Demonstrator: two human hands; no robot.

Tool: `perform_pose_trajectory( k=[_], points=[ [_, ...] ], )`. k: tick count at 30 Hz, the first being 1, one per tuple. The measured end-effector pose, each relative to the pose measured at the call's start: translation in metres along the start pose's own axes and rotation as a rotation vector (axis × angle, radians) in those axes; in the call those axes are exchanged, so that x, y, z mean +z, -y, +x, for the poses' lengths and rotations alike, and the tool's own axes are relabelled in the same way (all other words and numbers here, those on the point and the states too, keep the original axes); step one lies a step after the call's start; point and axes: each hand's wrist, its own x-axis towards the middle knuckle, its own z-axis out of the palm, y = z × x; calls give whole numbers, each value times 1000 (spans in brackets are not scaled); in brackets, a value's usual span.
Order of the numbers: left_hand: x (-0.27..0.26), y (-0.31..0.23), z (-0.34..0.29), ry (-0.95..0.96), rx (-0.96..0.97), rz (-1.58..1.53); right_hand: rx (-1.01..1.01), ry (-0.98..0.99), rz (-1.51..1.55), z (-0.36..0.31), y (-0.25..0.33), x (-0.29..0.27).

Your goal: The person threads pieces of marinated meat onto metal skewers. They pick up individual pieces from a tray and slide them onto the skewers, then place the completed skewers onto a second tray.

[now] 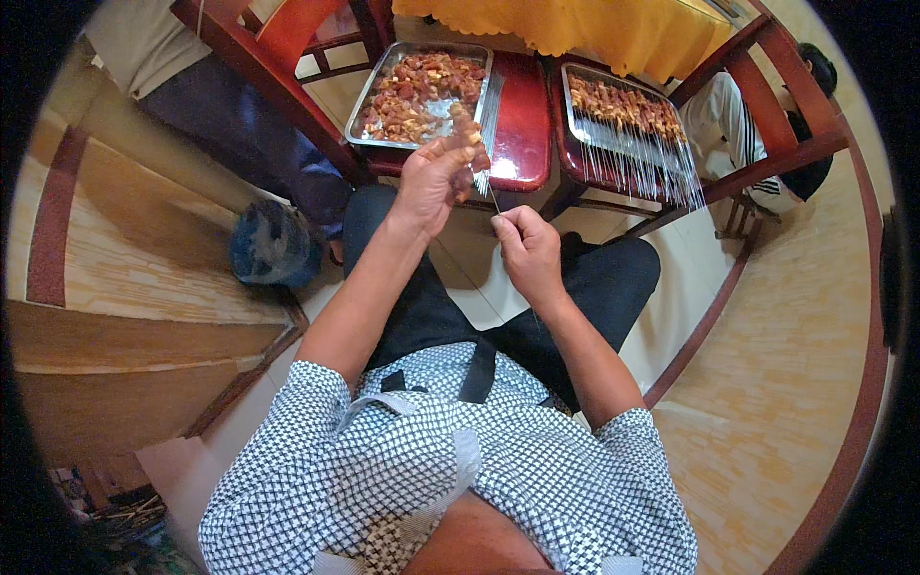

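My left hand (426, 190) is closed around pieces of raw meat (467, 129) threaded on a thin metal skewer (494, 199). Lower down, my right hand (532, 254) pinches the bare end of that skewer. Just beyond my left hand, a metal tray (356, 130) holds a heap of cut raw meat (417, 86), reddish with pale bits. Along its right side lie several bare skewers (493, 101). To the right, a second metal tray (577, 79) carries a row of loaded meat skewers (628, 107), their bare ends sticking out toward me.
The trays rest on red wooden chair seats (524, 120), with a yellow tablecloth (565, 34) behind. A blue bucket-like container (273, 244) stands at left near a person in dark trousers (225, 110). Another person (733, 120) sits beyond the right chair's back (767, 158).
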Motion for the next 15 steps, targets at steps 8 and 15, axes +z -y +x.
perform_pose_trajectory(
  k=[8,15],
  points=[
    [-8,12,-3,3,-50,14,-47,-22,-100,0,-2,1],
    [-5,15,-11,-60,3,42,-87,-49,-251,-3,2,1]
  ],
)
